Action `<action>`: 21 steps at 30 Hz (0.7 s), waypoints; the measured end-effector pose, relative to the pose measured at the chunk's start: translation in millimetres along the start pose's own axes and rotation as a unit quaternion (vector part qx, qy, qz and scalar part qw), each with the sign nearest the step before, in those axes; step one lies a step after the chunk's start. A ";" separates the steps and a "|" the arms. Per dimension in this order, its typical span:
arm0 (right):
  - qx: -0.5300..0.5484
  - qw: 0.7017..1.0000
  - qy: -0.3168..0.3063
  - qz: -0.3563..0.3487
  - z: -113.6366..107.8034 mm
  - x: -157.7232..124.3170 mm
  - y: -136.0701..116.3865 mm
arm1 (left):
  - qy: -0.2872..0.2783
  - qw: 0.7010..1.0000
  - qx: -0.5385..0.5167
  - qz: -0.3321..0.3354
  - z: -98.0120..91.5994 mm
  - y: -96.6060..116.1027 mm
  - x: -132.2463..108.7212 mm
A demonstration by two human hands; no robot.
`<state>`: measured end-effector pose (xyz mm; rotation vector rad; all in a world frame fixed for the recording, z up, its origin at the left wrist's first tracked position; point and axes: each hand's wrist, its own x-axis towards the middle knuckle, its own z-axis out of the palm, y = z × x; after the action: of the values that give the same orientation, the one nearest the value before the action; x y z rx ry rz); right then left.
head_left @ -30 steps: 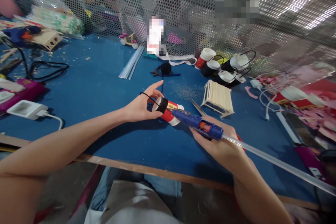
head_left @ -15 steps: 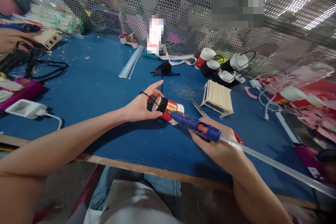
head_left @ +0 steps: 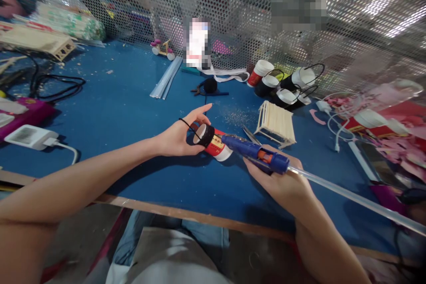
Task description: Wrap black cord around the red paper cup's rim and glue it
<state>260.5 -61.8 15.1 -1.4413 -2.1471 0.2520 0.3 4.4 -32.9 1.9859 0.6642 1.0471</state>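
My left hand (head_left: 188,137) is closed around one end of a red and white paper cup (head_left: 218,148), which lies tilted on its side just over the table. Black cord (head_left: 208,134) is wound about that end, and a loop of it stands off toward my wrist. Wrapped in my right hand (head_left: 282,182) is a blue hot glue gun (head_left: 256,153), its nozzle at the cup's printed side beside the cord. A long clear glue stick (head_left: 353,199) sticks out of the gun's back. Beyond the cup sits a ball of black cord (head_left: 210,85), a strand running toward my left hand.
Scissors (head_left: 251,135) lie by a small wooden-stick frame (head_left: 276,124). Several cord-wrapped cups (head_left: 266,85) stand at the back right. Spare glue sticks (head_left: 166,77) lie near the mesh screen (head_left: 149,4). A white charger (head_left: 31,137) and black cables (head_left: 58,84) are at left.
The glue gun has shifted slightly right and its nozzle up along the cup. The cup has turned a little in my left hand. Another person's hand at far left has gone out of view.
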 end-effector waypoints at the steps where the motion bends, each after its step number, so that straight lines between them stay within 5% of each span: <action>1: -0.004 1.000 0.000 0.000 -0.1 0.5 0.2 | -0.002 1.000 0.002 0.006 0.0 0.0 -0.3; 10: 0.013 0.999 -0.034 -0.006 -11.7 2.3 -19.6 | 0.000 1.000 0.023 0.009 0.5 -0.1 -0.3; 21: 0.036 0.999 0.019 0.016 -9.0 11.2 -20.9 | -0.024 0.998 0.052 0.041 -0.5 3.7 -1.5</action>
<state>245.4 -61.6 35.4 -1.4281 -2.0646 0.3074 -0.5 1.4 -30.4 2.1371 0.6287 1.0285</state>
